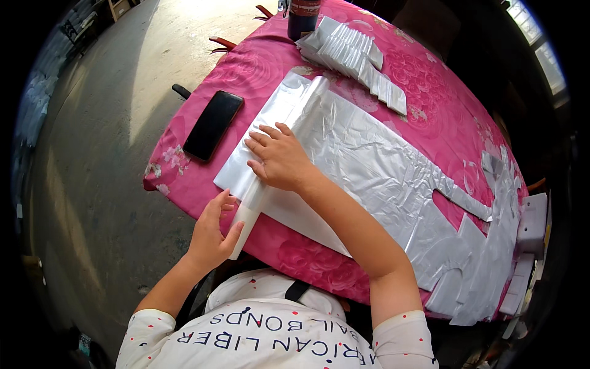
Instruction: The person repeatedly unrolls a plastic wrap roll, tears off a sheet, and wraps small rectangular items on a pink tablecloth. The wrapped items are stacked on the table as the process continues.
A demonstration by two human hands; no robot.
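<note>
A stack of silvery-white plastic carrier bags (362, 166) lies flat across the table, its cut-out handles spread toward the right. Across its left part runs a long pale roll (247, 222), its bare near end sticking out past the bags' edge. My right hand (278, 157) rests on the roll and plastic with its fingers stretched out and slightly spread. Beside the near end is my left hand (212, 237), fingers apart and thumb against or very close to the roll's side; contact is hard to tell. Neither hand grips anything.
A black phone (213, 126) lies left of the bags on the pink floral tablecloth (246, 71). Folded bundles of silvery plastic (353, 55) fan out at the back, near a dark bottle (303, 18). White boxes (532, 226) stand off the right edge. Red-handled clips (222, 44) show at the far left edge.
</note>
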